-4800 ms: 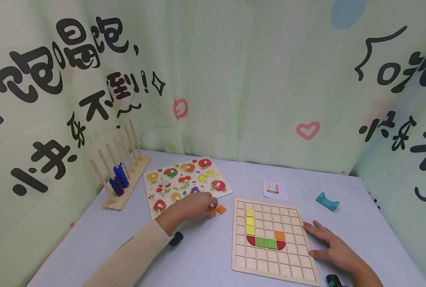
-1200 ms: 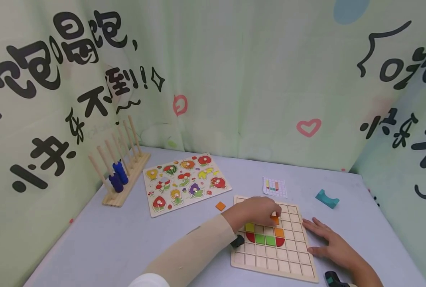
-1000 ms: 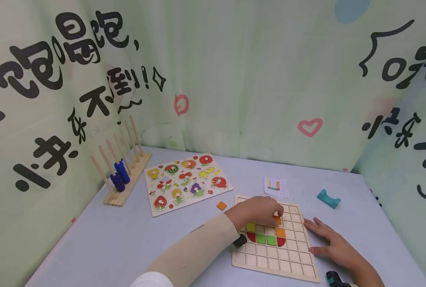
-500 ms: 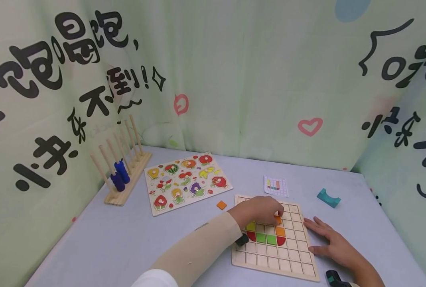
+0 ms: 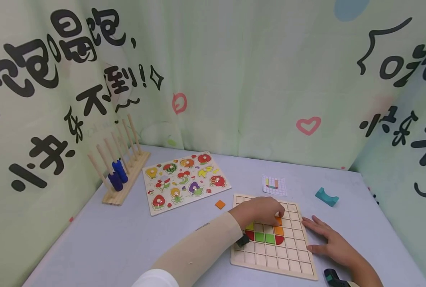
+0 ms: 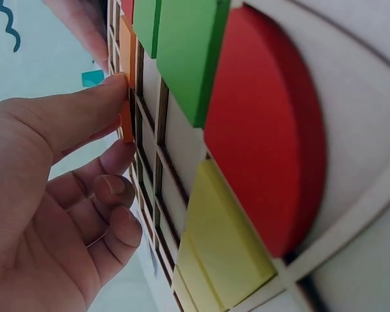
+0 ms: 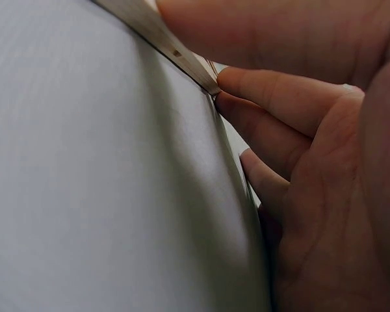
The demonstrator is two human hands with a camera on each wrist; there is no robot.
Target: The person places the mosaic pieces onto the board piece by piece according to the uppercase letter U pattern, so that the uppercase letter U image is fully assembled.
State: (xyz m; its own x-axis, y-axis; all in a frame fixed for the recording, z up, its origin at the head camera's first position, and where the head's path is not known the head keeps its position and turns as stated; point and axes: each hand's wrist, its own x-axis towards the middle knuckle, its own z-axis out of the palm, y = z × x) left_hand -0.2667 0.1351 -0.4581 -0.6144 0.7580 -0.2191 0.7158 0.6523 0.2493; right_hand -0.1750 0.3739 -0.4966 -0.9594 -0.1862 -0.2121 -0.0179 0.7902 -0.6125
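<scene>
In the head view, a wooden grid board (image 5: 288, 263) lies on the table. My left hand (image 5: 261, 210) reaches over it and pinches an orange square tile (image 6: 125, 127) by its edge, right at a grid cell. Directly nearer to me in the same column sits another orange tile (image 5: 279, 231), then a red curved piece (image 5: 279, 240). Two green tiles (image 5: 259, 237) link it to a second red piece (image 6: 270, 130). Yellow tiles (image 6: 227, 240) run up from there, partly hidden by the left hand. With fingers extended, my right hand (image 5: 329, 239) touches the board's right edge.
A loose orange tile (image 5: 220, 204) lies left of the board. Behind are a printed pattern card (image 5: 274, 190) and a teal arched block (image 5: 326, 198). Further left are a fruit puzzle board (image 5: 204, 194) and a peg stand (image 5: 117, 198) with blue pieces (image 5: 119, 171).
My left hand took an orange tile from beside the fruit puzzle and carried it right to the grid board. Over the last second it stays there almost still; the right hand has not moved.
</scene>
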